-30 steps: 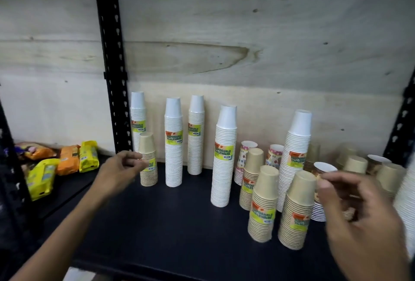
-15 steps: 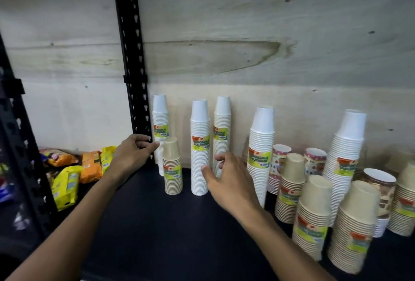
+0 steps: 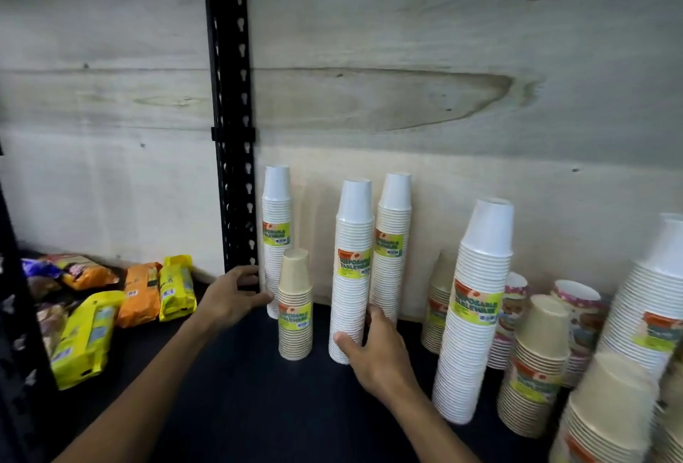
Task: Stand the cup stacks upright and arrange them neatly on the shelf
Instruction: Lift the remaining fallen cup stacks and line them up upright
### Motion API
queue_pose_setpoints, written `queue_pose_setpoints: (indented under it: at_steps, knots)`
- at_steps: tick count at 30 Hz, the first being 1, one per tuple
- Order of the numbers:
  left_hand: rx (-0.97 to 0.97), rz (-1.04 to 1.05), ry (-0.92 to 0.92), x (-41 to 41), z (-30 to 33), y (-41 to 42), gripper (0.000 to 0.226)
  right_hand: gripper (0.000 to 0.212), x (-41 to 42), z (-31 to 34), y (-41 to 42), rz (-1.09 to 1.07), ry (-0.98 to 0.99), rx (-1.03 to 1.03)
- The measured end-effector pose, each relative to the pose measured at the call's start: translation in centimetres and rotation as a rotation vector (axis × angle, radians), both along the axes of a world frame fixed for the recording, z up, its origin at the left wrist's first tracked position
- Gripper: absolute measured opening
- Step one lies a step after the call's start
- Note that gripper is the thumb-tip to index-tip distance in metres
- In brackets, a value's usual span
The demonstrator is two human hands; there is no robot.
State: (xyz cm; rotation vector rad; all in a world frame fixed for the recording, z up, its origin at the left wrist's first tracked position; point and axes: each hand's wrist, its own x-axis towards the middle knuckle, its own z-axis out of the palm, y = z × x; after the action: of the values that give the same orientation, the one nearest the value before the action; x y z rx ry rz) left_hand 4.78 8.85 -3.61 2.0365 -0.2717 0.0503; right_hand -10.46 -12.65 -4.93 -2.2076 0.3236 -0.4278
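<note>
Standing upright, the tall white cup stack [image 3: 351, 270] with its green label is gripped by right-hand fingers [image 3: 373, 314].

Front shelf [image 3: 236, 407] bare; cup stacks [image 3: 353, 270] crowd back, right.

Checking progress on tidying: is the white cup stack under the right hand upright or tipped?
Upright. The white cup stack stands vertically with its base on the shelf; the right hand grips it near the bottom.

Rightmost white cup stack [image 3: 661, 300] cropped, front tan stack [image 3: 606, 414] blurred
</note>
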Motion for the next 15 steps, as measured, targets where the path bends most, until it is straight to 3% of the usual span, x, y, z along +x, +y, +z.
queue_pose_setpoints:
  at_steps: [5, 15]
  knots:
    - [0.022, -0.040, -0.063, 0.9, -1.2, -1.1, 0.081, 0.056, 1.1, -0.7, 0.0, 0.020, -0.046, 0.040]
    - [0.004, -0.075, -0.113, 2.0, -2.1, -2.2, 0.073, 0.044, 4.4, -1.3, 0.9, -0.067, -0.140, 0.015]
